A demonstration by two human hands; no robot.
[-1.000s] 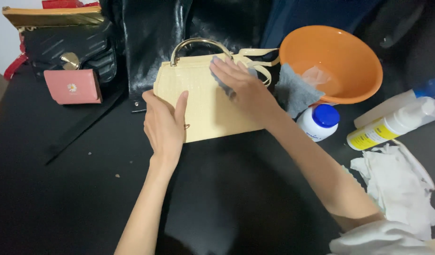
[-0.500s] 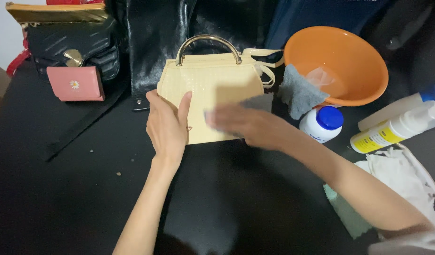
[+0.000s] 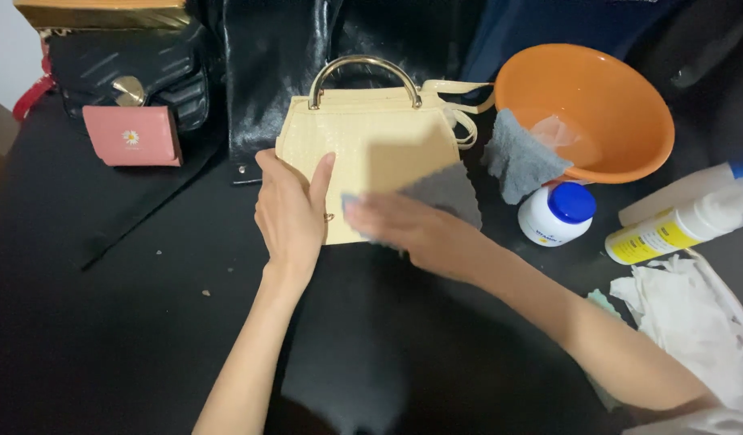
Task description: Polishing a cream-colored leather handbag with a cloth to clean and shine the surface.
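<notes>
A cream handbag [image 3: 363, 137] with a metal handle [image 3: 364, 66] lies flat on the black table [image 3: 105, 322]. My left hand [image 3: 291, 211] presses flat on its lower left corner. My right hand [image 3: 412, 229], blurred by motion, presses a grey cloth [image 3: 444, 193] against the bag's lower right part.
An orange bowl [image 3: 621, 89] with a second grey cloth [image 3: 520, 161] draped over its rim stands at the right. A white jar with a blue lid [image 3: 558, 213], two bottles [image 3: 678, 225], crumpled white wipes [image 3: 686, 322], a pink wallet [image 3: 134, 135] and black bags [image 3: 267, 64] surround the workspace.
My right hand with the grey cloth has swept from the bag's top right corner down to its lower edge. My left hand has stayed in place.
</notes>
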